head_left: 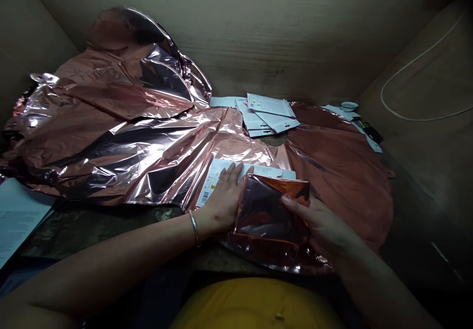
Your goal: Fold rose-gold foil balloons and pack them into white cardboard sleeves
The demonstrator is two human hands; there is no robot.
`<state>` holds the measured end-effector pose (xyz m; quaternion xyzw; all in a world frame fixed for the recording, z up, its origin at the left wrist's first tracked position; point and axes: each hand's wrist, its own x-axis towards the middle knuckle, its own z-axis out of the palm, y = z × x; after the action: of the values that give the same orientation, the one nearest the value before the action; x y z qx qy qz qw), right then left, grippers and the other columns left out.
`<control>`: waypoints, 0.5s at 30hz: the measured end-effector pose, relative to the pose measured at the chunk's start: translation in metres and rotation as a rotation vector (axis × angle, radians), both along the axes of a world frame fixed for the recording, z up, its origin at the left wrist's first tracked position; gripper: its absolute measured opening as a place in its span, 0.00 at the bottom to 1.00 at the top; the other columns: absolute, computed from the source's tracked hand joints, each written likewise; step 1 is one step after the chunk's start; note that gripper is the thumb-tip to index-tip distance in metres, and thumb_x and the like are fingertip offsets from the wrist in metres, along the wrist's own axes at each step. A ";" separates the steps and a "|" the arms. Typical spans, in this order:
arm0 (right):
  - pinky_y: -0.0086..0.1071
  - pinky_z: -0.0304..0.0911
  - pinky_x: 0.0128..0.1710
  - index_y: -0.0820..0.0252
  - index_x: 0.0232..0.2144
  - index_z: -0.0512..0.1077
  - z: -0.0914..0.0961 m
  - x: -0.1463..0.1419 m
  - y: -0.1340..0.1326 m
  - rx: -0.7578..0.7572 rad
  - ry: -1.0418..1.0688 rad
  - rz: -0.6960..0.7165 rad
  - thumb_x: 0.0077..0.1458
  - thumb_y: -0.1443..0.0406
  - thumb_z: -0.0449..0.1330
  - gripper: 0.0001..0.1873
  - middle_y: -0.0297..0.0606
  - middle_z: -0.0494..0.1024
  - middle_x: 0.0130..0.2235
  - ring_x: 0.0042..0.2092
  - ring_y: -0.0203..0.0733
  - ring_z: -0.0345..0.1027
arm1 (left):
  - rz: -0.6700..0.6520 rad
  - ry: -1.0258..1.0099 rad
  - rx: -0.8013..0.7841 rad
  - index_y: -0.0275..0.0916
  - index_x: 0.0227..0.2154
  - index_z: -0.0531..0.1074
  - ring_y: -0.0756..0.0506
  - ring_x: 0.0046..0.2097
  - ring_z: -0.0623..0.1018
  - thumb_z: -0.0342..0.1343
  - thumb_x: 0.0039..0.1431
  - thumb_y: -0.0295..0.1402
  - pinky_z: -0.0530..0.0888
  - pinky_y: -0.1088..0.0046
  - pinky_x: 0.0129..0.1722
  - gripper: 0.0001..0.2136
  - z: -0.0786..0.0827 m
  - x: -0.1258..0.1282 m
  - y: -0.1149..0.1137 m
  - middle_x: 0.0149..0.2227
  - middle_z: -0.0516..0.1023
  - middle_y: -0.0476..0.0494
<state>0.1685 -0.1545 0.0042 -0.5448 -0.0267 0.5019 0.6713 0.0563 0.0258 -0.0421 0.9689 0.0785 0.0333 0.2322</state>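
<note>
Head view: one folded square of rose-gold foil [271, 211], its lower part running into a crumpled foil layer [266, 250] at the near edge of the table [111, 228]. The left hand [225, 196] was spread, fingers apart, with its fingertips on a white printed card [214, 183] bearing a barcode, and the edge of the palm lay just beside the folded foil. A metal bangle [194, 228] circled the left wrist. The right hand [320, 225] lay over the right side of the folded foil, fingers close together; whether it was pinching could not be told. Behind the hands lay a large crumpled rose-gold foil balloon [111, 122], with a rounder foil balloon [343, 181] to its right. A stack of printed cards [266, 115] rested where the two balloons met. At far left lay a pale sheet of paper [18, 215]. At far right, a small white cup [349, 106] and a dark object [371, 132] sat among loose papers [342, 112]. Cardboard walls [221, 28] stood around the table, and a thin white cable [417, 82] curved across the right wall. A yellow garment [254, 304] showed at the bottom.
</note>
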 end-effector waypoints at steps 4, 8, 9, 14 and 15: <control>0.39 0.74 0.39 0.61 0.41 0.77 -0.003 0.011 0.018 0.050 -0.094 0.097 0.44 0.60 0.72 0.21 0.41 0.82 0.37 0.36 0.47 0.77 | -0.013 -0.071 -0.047 0.29 0.67 0.43 0.28 0.69 0.42 0.62 0.49 0.47 0.45 0.45 0.65 0.49 -0.010 -0.002 0.003 0.68 0.44 0.21; 0.30 0.71 0.27 0.62 0.29 0.77 -0.013 0.016 0.026 0.045 0.021 0.072 0.37 0.61 0.75 0.17 0.36 0.80 0.26 0.26 0.41 0.74 | -0.077 -0.031 -0.029 0.29 0.67 0.44 0.25 0.68 0.40 0.63 0.47 0.48 0.46 0.43 0.65 0.51 0.000 0.001 0.013 0.68 0.41 0.22; 0.30 0.72 0.28 0.61 0.29 0.77 -0.015 0.015 0.027 0.049 0.037 0.068 0.37 0.61 0.75 0.16 0.36 0.80 0.26 0.26 0.40 0.74 | -0.118 -0.001 0.006 0.30 0.67 0.47 0.23 0.68 0.40 0.64 0.46 0.48 0.45 0.41 0.64 0.50 0.008 0.003 0.017 0.68 0.41 0.22; 0.31 0.73 0.30 0.60 0.33 0.77 -0.014 0.007 0.028 0.101 -0.005 -0.005 0.37 0.61 0.75 0.18 0.33 0.78 0.24 0.25 0.38 0.73 | -0.421 0.047 0.164 0.48 0.58 0.66 0.26 0.66 0.54 0.63 0.47 0.49 0.48 0.42 0.63 0.34 0.059 0.026 0.032 0.64 0.61 0.38; 0.30 0.73 0.29 0.60 0.32 0.77 -0.011 0.008 0.026 0.096 -0.013 -0.021 0.37 0.61 0.75 0.18 0.32 0.77 0.22 0.24 0.38 0.72 | -0.406 0.027 0.155 0.49 0.55 0.69 0.28 0.63 0.60 0.63 0.46 0.48 0.53 0.47 0.62 0.31 0.065 0.030 0.033 0.61 0.66 0.41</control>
<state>0.1762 -0.1283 -0.0071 -0.5154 -0.0494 0.4893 0.7018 0.0861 0.0588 0.0227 0.9801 -0.1180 -0.0211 0.1580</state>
